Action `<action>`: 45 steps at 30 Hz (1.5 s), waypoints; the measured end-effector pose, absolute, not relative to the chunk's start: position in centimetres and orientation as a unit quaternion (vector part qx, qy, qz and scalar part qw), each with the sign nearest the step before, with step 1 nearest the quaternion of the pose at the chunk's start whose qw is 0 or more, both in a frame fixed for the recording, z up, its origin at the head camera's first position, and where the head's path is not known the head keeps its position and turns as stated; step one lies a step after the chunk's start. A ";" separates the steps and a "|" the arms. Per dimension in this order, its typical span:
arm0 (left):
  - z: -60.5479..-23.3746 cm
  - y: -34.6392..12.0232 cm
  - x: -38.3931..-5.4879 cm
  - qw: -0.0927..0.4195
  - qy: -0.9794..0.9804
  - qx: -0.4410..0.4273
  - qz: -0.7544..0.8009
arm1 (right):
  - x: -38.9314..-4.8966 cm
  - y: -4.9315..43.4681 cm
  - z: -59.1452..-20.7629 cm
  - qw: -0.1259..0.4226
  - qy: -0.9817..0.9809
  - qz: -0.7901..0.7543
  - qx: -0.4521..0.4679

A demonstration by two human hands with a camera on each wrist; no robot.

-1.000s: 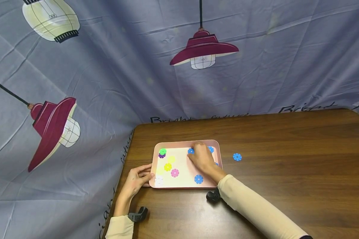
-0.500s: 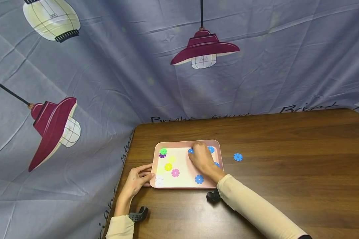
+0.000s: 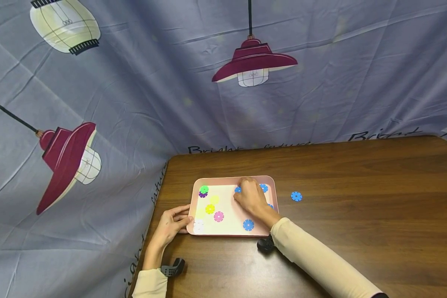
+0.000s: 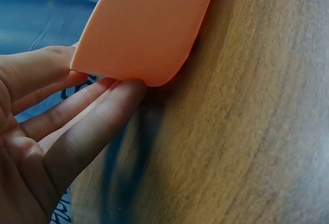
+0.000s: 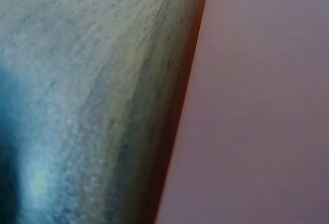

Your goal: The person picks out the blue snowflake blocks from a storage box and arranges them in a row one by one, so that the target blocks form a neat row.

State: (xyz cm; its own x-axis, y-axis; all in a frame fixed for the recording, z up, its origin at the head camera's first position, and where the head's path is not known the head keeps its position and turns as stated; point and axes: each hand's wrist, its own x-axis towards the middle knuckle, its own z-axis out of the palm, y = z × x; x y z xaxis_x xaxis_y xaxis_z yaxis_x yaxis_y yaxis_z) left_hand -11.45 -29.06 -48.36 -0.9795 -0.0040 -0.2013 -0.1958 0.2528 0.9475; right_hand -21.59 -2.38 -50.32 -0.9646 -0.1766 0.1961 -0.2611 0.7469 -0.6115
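Observation:
A shallow pink tray (image 3: 231,227) lies on the table with several notched interlocking discs in it. My left hand (image 3: 167,225) grips the tray's left end near its front corner; in the left wrist view, thumb and fingers meet the tray wall (image 4: 144,29). Over the tray's back right part, my right hand (image 3: 251,196) reaches down with curled fingers, thumb and forefinger either side of a blue disc (image 3: 238,189). Its fingertips are mostly hidden. Close by lie a blue disc (image 3: 263,188) and another blue disc (image 3: 248,225). The right wrist view shows only the tray's side (image 5: 257,106) and tabletop.
Left in the tray are a green disc (image 3: 204,189) over a purple disc (image 3: 203,194), a yellow disc (image 3: 210,209), a pink disc (image 3: 218,216) and pale discs. One loose blue disc (image 3: 296,196) lies on the table (image 3: 357,215) to the right. A printed curtain (image 3: 152,82) hangs behind.
Both hands keep their places, and the tray and discs stay where they were. Only a slight shift of the whole head view shows.

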 end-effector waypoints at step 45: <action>-48.1 -28.3 -10.9 0.058 0.799 -0.085 0.593 | -21.0 2.9 -47.4 0.080 -0.882 0.443 0.140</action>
State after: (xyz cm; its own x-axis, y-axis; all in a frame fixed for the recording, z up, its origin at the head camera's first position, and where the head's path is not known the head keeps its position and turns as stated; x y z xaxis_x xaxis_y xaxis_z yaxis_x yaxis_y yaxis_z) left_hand -10.87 -28.28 -48.11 -0.9786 -0.0677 -0.1942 -0.2055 0.2830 0.9368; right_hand -21.01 2.92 -47.39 -0.9479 -0.1757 0.2658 -0.3181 0.5686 -0.7586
